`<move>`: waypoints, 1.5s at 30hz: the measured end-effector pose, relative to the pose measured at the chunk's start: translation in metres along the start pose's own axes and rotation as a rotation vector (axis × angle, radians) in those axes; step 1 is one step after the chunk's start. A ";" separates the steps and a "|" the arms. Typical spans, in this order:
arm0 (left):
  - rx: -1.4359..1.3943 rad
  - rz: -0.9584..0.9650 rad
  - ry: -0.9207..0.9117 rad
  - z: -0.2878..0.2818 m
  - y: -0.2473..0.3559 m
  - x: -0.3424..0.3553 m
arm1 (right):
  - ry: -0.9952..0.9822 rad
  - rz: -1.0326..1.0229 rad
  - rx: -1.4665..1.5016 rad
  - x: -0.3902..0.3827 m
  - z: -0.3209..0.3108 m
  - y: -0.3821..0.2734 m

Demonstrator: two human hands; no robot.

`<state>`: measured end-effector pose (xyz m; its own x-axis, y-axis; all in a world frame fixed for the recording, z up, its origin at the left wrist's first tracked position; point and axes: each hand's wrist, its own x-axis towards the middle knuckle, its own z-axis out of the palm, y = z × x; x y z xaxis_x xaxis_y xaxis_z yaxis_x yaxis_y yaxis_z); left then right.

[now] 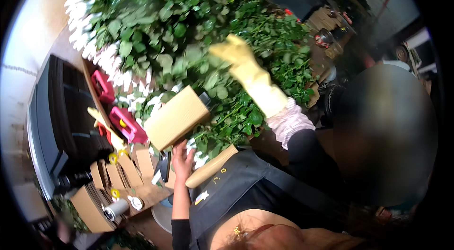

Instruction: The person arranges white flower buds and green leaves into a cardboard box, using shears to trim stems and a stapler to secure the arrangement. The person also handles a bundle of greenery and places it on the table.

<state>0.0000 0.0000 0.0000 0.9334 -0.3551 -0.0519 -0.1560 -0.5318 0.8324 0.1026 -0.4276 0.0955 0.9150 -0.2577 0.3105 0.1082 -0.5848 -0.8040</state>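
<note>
My bare left hand [182, 160] grips the lower corner of a tan cardboard box [176, 117], which is tilted over the foliage, its fingertips partly hidden by the box. My right hand [231, 51], in a long yellow rubber glove with a pink cuff, reaches over a big pile of leafy green stems [179, 27]; its fingers are blurred against the leaves. White wrapped bundle ends [80, 18] line the pile's left side. A rolled brown paper [210, 167] lies just right of my left hand, by the dark apron.
At left are pink plastic holders [128, 124], a spare yellow glove [99, 117], stacked cardboard pieces [118, 174], tape rolls, a silver cylinder [116, 209] and dark stacked sheets [71, 113] along the wooden table [142, 193]. A cluttered bench [331, 23] stands at upper right.
</note>
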 end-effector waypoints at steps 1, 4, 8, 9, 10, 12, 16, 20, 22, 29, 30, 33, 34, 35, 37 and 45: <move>0.056 -0.052 0.025 -0.018 0.011 -0.006 | -0.035 -0.292 -0.135 0.002 -0.017 -0.040; -0.137 -0.058 0.021 0.046 0.023 -0.016 | -0.132 -0.634 -0.452 -0.022 -0.105 -0.131; -0.196 -0.172 0.015 0.002 0.017 -0.008 | -0.439 -0.602 -0.202 -0.055 -0.088 -0.160; -0.130 0.089 0.075 0.005 0.008 -0.004 | -0.590 -0.566 -0.136 -0.057 -0.081 -0.156; -0.188 -0.079 0.057 0.014 0.012 -0.005 | -0.604 -0.562 -0.165 -0.071 -0.069 -0.137; -0.179 -0.040 0.049 0.020 0.001 -0.003 | -0.664 -0.525 -0.287 -0.099 -0.038 -0.064; -0.170 -0.135 0.043 0.015 0.006 -0.011 | -0.871 -0.268 -1.100 -0.122 -0.012 -0.032; -0.158 -0.112 0.092 0.017 -0.002 -0.011 | -0.696 -0.539 -0.837 -0.088 -0.002 -0.155; -0.138 -0.078 0.084 0.016 0.003 -0.006 | -0.821 -0.671 -0.507 -0.090 0.023 -0.171; -0.142 0.010 0.111 0.011 0.017 -0.004 | -1.001 -0.586 -0.735 -0.129 0.128 -0.098; -0.202 -0.023 0.101 0.009 0.018 -0.005 | -0.977 -0.501 -0.774 -0.125 0.126 -0.107; -0.184 -0.008 0.132 0.015 0.009 -0.008 | -0.846 -0.404 -0.759 -0.117 0.120 -0.120; -0.150 0.013 0.158 0.017 0.007 -0.007 | -0.854 -0.374 -0.792 -0.118 0.122 -0.127; -0.116 0.035 0.183 0.019 0.006 -0.007 | -0.861 -0.343 -0.826 -0.119 0.125 -0.134; -0.040 0.064 0.208 0.018 0.008 -0.007 | -1.035 -0.105 -0.945 -0.117 0.144 -0.141; 0.239 0.217 0.221 -0.008 0.022 0.001 | -1.042 0.024 -0.911 -0.120 0.169 -0.117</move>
<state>-0.0004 -0.0061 0.0227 0.9136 -0.3186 0.2525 -0.4036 -0.6359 0.6579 0.0456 -0.1975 0.0666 0.8221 0.1769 -0.5412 0.1679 -0.9836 -0.0663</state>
